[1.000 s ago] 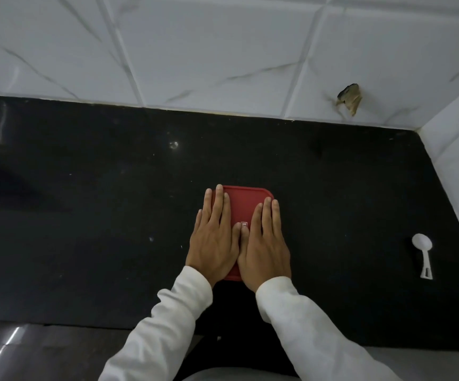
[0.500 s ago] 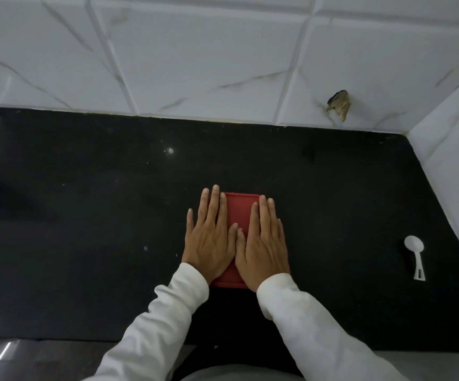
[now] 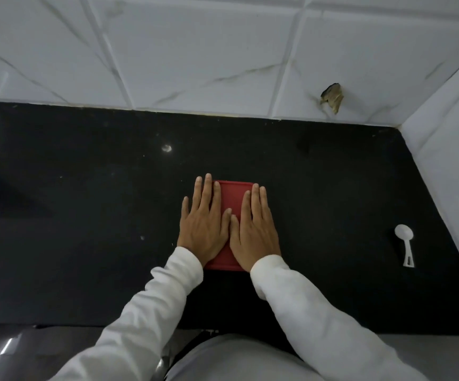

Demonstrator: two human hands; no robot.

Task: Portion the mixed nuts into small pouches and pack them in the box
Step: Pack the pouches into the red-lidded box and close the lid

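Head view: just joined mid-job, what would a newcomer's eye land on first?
The red lid at the middle of the black countertop, with the left hand and right hand lying flat side by side on it. Next, the white plastic spoon lying alone far right, and the broken hole in the white wall tile behind.

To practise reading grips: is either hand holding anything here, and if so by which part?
Nothing is gripped. The left hand and right hand lie flat, fingers straight, on top of the red lid.
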